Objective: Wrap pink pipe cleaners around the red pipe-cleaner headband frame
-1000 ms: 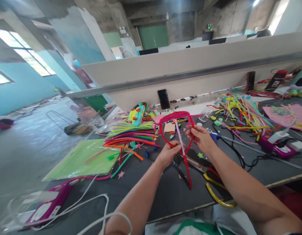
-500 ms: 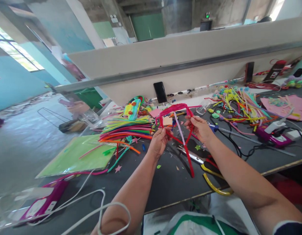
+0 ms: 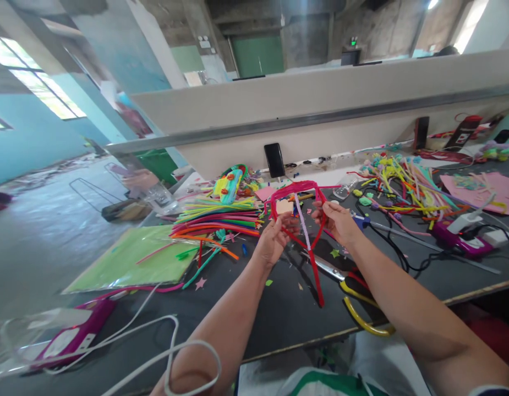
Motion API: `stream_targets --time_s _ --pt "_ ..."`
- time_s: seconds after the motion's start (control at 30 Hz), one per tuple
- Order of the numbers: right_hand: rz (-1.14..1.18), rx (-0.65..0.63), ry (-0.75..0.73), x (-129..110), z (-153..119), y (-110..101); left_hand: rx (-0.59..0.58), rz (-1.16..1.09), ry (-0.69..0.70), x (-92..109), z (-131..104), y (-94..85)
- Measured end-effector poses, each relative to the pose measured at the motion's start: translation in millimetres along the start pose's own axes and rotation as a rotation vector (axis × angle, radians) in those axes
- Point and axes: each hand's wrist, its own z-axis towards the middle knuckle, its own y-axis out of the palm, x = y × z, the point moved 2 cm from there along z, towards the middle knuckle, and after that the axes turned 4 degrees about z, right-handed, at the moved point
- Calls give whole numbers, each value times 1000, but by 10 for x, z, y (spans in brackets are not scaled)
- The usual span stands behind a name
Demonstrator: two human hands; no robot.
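Observation:
A fan-shaped frame of red and pink pipe cleaners (image 3: pixel 295 188) is held up over the dark table between my hands. A lilac pipe cleaner (image 3: pixel 302 220) runs down its middle to where the red sides meet, and a red tail hangs below. My left hand (image 3: pixel 274 237) pinches the frame's left side, with some fingers spread behind it. Opposite, my right hand (image 3: pixel 334 220) grips the right side between thumb and fingers. Scissors with yellow and black handles (image 3: pixel 349 283) lie below my right hand, their blade tips partly behind the frame.
Left of my hands lie a bundle of coloured pipe cleaners (image 3: pixel 217 217) and a green sheet in plastic (image 3: pixel 134 256). A phone (image 3: pixel 274 159) leans on the divider. Purple power strips (image 3: pixel 460 240) with cables sit at both sides. More pipe cleaners (image 3: pixel 406 181) are heaped right.
The camera view has tipped slightly upward, so the scene sits a little lower. Both hands keep hold of the pipe-cleaner frame; the left hand's fingers have shifted slightly.

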Motion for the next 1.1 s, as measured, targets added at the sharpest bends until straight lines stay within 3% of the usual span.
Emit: stream_targets --time_s 0.2,0.33,0.4,0.53,0.6,0.67,0.87,1.0,1.1 --pt "-165 -73 11 51 -55 86 -73 -74 -69 -9 -40 50" --pt "-305 23 25 17 -39 6 -41 -88 -82 26 -32 -4" --pt "-330 165 -98 -77 -4 -92 -42 -92 -83 44 -28 -13" --pt "-212 497 -556 -338 22 -265 -78 -51 -114 25 -48 40" --pt "-224 548 -668 -409 15 -281 -115 -11 -135 -11 -71 92" --pt "-303 476 -648 -420 13 -252 -160 33 -153 -47 -96 144" --pt "-609 156 -308 -334 4 -203 -162 98 -154 -86 -123 197" --pt "-873 84 -290 -406 2 -261 -167 120 -153 -77 -117 181" --pt "-935 70 -292 -462 16 -318 -185 141 -155 -82 -117 173"
